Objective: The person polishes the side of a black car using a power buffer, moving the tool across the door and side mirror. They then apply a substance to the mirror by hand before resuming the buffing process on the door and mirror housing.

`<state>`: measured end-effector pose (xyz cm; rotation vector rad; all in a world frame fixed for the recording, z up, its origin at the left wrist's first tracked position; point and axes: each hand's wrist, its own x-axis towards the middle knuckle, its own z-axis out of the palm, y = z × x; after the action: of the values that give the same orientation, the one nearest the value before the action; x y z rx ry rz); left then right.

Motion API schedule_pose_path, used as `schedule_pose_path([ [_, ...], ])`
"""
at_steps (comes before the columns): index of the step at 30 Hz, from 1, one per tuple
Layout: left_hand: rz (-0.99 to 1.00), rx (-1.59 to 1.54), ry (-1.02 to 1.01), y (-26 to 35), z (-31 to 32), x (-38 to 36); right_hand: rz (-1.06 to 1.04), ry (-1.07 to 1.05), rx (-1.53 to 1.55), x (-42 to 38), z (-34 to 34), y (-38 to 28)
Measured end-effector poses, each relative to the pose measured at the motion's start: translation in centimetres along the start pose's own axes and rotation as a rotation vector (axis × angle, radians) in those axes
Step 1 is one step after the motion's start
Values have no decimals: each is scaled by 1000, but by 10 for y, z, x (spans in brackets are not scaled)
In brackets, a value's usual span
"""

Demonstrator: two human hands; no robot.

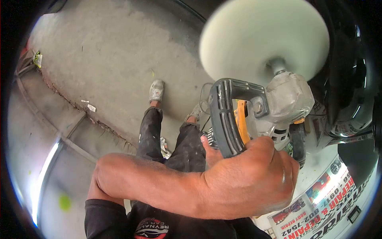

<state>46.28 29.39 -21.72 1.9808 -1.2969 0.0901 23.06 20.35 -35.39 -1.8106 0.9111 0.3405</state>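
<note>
My left hand (pixel 254 175) is closed round the black loop handle (pixel 227 115) of a polisher (pixel 288 95). A thumb, seemingly of this same hand, shows on the near side of the handle. The polisher has a worn grey metal head and an orange-yellow body partly behind the handle. Its round whitish polishing pad (pixel 262 40) is smeared by motion at the top, close to a glossy black surface (pixel 346 79). My forearm and fist cover the rear of the tool. My right hand is not visible.
A thin cable (pixel 202 99) hangs near my right shoe. Grey concrete floor (pixel 103 51) stretches ahead. A framed panel wall (pixel 59 135) runs along the left, with paper scraps (pixel 91 108) beside it. A printed repair sign (pixel 314 211) is at lower right.
</note>
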Motion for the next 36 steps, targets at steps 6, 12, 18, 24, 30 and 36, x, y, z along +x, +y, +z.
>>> schedule_pose_path([
  [6,52,57,-32,-1,-7,7,-7,11,22,5,-1,-2],
  [12,19,16,-5,-1,-10,12,-16,14,31,8,-1,-4],
  [18,-57,26,66,2,-5,13,-17,18,37,10,0,-6],
  [24,-61,32,60,5,-3,9,-27,28,46,16,2,-8],
  [30,-72,-16,109,9,6,4,-36,38,58,20,3,-9],
  [36,-100,-62,137,7,11,-4,-40,49,66,20,4,-8],
])
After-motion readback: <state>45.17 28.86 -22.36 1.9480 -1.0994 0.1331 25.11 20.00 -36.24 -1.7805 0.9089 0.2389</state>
